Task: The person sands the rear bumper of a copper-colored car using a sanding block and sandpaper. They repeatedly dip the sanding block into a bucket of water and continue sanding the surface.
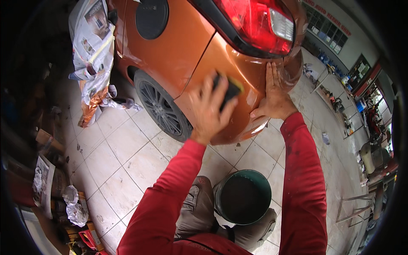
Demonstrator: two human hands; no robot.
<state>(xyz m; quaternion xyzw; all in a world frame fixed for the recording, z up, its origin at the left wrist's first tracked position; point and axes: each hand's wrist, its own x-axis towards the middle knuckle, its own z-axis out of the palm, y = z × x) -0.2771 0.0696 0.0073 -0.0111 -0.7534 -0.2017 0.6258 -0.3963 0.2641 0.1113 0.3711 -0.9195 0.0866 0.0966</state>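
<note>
Black block with a yellow edge (228, 91), motion-blurred, at the left part of the orange rear bumper (250, 83). The left hand (211, 108) is clamped on the block; the right hand (277, 98) lies open against the bumper, to the right. Beyond: red-and-clear taillight (259, 25). Left: spoked wheel (161, 104); farther left, newspaper sheeting (91, 46). Near: dark green bucket (218, 199) by the person's knees on tiled floor (123, 182).

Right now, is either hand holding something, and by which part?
The left hand holds a dark block, fingers over its outer face; blur hides the exact grip. The right hand touches the bumper, holding nothing.
</note>
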